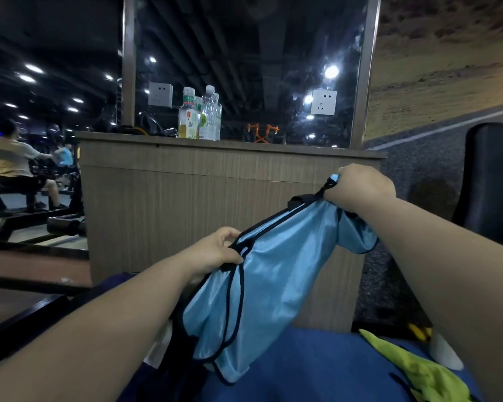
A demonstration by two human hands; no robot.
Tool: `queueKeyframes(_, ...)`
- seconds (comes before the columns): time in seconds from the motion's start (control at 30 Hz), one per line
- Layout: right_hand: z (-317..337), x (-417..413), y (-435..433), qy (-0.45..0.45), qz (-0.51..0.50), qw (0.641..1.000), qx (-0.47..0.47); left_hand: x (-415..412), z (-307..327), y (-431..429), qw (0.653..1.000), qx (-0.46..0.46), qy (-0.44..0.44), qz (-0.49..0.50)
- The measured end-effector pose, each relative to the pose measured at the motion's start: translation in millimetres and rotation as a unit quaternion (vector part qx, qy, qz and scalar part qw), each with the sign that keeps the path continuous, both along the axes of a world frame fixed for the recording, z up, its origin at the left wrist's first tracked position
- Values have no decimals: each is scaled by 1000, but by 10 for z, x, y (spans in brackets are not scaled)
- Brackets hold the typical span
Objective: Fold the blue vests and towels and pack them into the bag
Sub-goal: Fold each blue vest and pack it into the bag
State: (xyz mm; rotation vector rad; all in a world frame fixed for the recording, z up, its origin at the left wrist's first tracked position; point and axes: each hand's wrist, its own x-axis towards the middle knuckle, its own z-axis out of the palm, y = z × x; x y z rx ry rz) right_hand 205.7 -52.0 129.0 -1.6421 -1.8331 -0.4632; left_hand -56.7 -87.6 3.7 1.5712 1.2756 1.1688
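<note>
A light blue vest (273,274) with black trim hangs in the air between my two hands. My left hand (215,250) pinches its black-edged strap at the lower left. My right hand (360,188) grips the other strap higher up at the right, so the top edge runs taut and slanted. The vest's body droops toward a dark blue surface (317,369) below. A dark bag-like shape (180,369) lies under my left forearm, mostly hidden.
A green vest (418,372) lies on the blue surface at the lower right. A wooden counter (204,192) stands close in front, with several bottles (199,117) on top. A black chair (491,181) is at the right. People sit on gym machines at the far left.
</note>
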Motion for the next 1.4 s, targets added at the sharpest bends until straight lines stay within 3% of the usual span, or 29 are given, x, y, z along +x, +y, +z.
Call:
queueKeyframes(0.23, -72, -55, 11, -8, -4, 1000, -4, 88, -117, 0, 999, -37, -26, -8)
queueKeyframes(0.33, -109, -61, 34, -20, -12, 1000, -6, 93, -156, 2, 1000, -11, -18, -10)
queueKeyframes(0.53, -218, 46, 116, -43, -53, 997, -23, -101, -256, 13, 984, -52, 169, -24)
queueKeyframes(0.83, -467, 257, 246, 20, -52, 975, -215, -443, -341, -57, 973, -184, 137, -14)
queueKeyframes(1.1, -842, 352, 451, 54, -28, 948, -314, -736, -473, 32, 972, -194, 126, 45)
queueKeyframes(1.33, -1241, 463, 577, 126, 8, 906, -405, -898, -607, 162, 945, -166, 269, 86)
queueKeyframes(1.4, -1347, 500, 607, 106, 8, 884, -455, -918, -616, 206, 927, -171, 324, 82)
